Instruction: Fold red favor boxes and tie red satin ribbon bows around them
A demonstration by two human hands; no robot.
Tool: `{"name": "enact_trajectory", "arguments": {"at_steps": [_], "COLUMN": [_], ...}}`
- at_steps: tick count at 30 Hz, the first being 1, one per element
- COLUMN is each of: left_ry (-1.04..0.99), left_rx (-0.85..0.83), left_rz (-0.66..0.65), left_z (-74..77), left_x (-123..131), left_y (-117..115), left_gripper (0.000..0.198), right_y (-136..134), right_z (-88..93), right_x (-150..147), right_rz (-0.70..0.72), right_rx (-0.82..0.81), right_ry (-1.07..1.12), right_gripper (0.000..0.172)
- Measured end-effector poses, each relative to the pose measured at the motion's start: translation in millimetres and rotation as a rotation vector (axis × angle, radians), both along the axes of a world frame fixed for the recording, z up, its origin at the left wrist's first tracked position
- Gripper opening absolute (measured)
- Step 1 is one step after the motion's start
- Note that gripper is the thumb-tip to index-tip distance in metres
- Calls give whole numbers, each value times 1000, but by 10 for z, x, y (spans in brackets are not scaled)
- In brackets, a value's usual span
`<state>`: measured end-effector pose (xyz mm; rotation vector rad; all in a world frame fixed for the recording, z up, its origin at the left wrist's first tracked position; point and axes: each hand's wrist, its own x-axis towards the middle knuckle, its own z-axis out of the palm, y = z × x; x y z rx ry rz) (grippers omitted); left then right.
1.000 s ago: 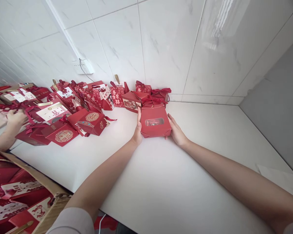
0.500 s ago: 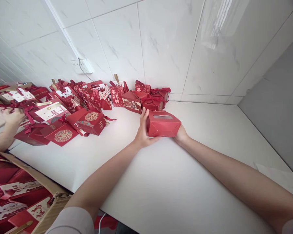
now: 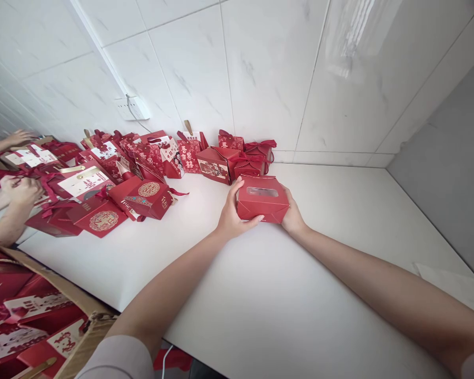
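Note:
A red gift box (image 3: 263,199) with a clear window on its upper face rests on the white counter (image 3: 260,284), near the back wall. My left hand (image 3: 232,213) grips its left side, thumb along the front. Gripping the right side, my right hand (image 3: 293,217) is partly hidden behind the box. Just behind it stands a row of red boxes with ribbons (image 3: 247,158).
Many red gift boxes and bags (image 3: 114,168) crowd the counter's left half. Another person's hands (image 3: 19,192) work among them at far left. A cardboard carton (image 3: 35,321) with red packs sits at lower left. A wall socket (image 3: 133,108) hangs above the pile.
The box was tipped from window-facing-me to window-up, then set lower on the counter, and both my hands shifted with it. A further hand appeared at the far left.

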<state>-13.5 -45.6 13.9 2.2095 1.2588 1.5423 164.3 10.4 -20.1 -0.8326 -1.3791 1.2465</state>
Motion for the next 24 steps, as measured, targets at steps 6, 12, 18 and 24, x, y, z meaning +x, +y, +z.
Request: {"name": "enact_trajectory", "arguments": {"at_steps": [6, 12, 18, 24], "left_ry": [137, 268, 214, 12], "left_rx": [121, 246, -1, -288], "left_rz": [-24, -24, -33, -142], "left_z": [36, -61, -104, -135], "left_x": [-61, -174, -205, -215], "left_y": [-22, 39, 64, 128], "left_gripper": [97, 107, 111, 114], "right_y": [-145, -247, -199, -172], "right_z": [134, 305, 267, 209], "right_x": [63, 48, 35, -18], "right_rz": [5, -55, -120, -57], "right_rx": [116, 120, 156, 135], "right_ry": [-104, 13, 50, 150], "right_gripper": [98, 86, 74, 67]}}
